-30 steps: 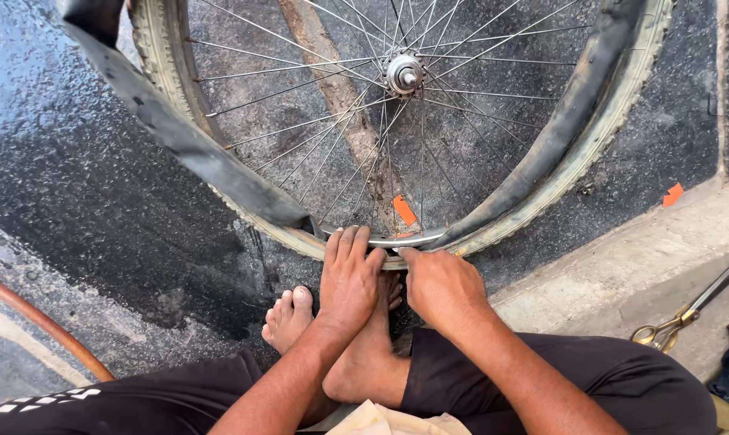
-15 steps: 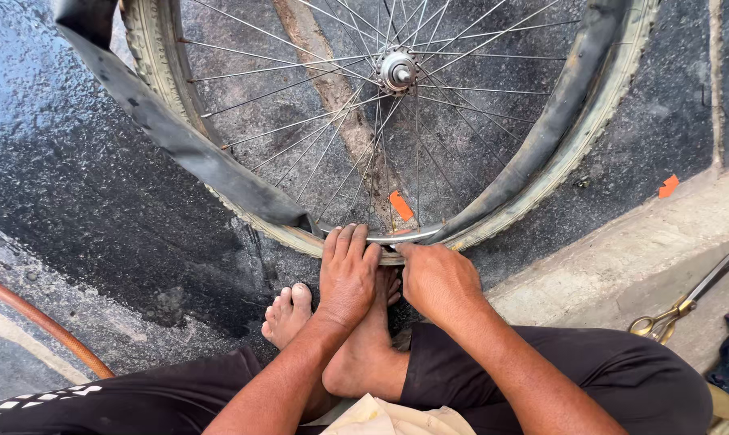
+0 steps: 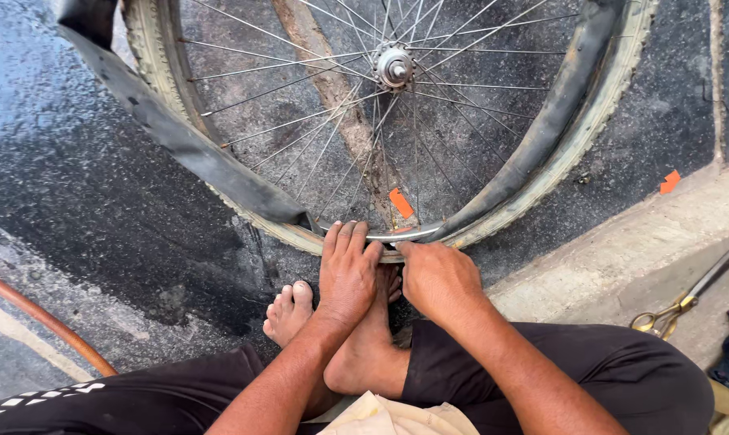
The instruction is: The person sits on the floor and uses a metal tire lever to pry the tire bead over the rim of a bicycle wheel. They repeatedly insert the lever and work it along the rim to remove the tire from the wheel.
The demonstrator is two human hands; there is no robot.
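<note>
Barely shifted, both hands [image 3: 392, 274] press the wheel's rim [image 3: 405, 235].

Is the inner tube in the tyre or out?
Mostly out: the black inner tube hangs loose across the spokes, outside the tyre, near the left hand.

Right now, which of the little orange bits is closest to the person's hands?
The orange tab seen between the spokes, just above the left hand and right hand. The other two orange scraps lie far right by the concrete ledge.
</note>
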